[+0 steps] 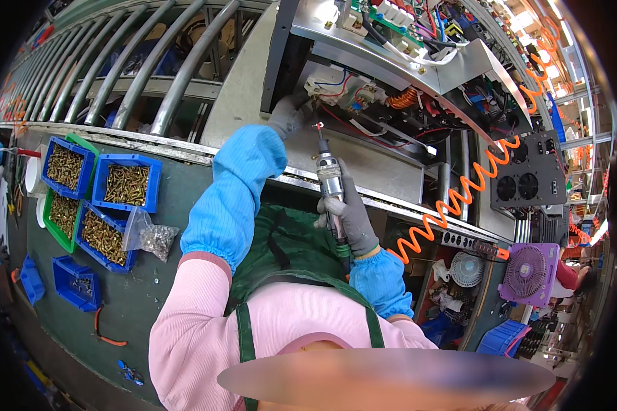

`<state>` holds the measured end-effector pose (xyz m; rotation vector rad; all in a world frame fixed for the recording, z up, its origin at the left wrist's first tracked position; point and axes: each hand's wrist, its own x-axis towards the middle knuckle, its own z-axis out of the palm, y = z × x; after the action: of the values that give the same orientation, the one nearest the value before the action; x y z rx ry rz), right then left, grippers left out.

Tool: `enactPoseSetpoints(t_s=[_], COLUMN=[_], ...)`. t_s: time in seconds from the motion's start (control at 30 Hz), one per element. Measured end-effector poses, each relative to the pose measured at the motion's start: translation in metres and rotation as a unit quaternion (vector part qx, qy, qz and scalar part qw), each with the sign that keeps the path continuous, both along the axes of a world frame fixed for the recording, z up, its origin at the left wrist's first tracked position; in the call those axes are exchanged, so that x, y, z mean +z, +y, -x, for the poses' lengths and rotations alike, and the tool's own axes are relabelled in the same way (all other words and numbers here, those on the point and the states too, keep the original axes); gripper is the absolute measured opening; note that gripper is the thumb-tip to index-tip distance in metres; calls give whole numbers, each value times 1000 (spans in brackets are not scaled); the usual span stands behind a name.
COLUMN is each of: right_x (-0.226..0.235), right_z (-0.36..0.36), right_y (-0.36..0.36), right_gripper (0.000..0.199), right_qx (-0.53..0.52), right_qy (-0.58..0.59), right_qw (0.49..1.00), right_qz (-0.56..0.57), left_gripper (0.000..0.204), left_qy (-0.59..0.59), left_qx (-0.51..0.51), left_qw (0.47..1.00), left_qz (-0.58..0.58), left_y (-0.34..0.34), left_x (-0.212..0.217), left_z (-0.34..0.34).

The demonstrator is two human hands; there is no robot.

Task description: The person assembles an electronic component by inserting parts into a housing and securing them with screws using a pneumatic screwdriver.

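My right hand [353,212], in a grey glove, is wrapped round a silver air screwdriver [330,179]. Its bit points away from me toward the open metal cabinet [363,41], and a small red-and-white piece shows at the tip. My left hand [289,116], also gloved in grey, reaches to the cabinet's lower left opening. Its fingers are blurred and partly hidden, so I cannot make out what they touch. Close to it, inside the cabinet, are white connector parts [325,88] with thin red and blue wires. Blue sleeves cover both forearms.
Blue bins [125,182] of brass-coloured screws stand on the green bench [140,294] at left, beside a clear bag [151,235] of small parts. Metal rollers [140,75] run along the far left. An orange coiled hose [452,202] hangs at right, near a purple fan [528,274].
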<state>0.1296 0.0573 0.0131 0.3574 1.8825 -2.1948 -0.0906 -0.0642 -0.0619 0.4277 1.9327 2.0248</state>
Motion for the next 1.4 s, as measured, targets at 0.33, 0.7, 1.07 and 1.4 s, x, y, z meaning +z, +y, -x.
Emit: enactPoseSetpoints(t_s=[0.33, 0.7, 1.07, 1.4], right_x=[-48, -6, -19, -25], right_z=[-4, 1, 0, 6], right_y=[5, -66, -67, -80], right_gripper=[79, 79, 83, 78], right_qx=[10, -117, -102, -116], right_qy=[8, 3, 17, 15], right_qw=[874, 982, 971, 958], right_qz=[486, 151, 217, 260], left_gripper=[28, 32, 23, 21], left_qy=[33, 143, 17, 32], left_qx=[-10, 2, -4, -15], left_qw=[999, 985, 996, 995], left_qz=[8, 97, -88, -91], left_y=[2, 4, 16, 17], left_x=[6, -20, -35, -68], left_z=[-3, 19, 32, 52])
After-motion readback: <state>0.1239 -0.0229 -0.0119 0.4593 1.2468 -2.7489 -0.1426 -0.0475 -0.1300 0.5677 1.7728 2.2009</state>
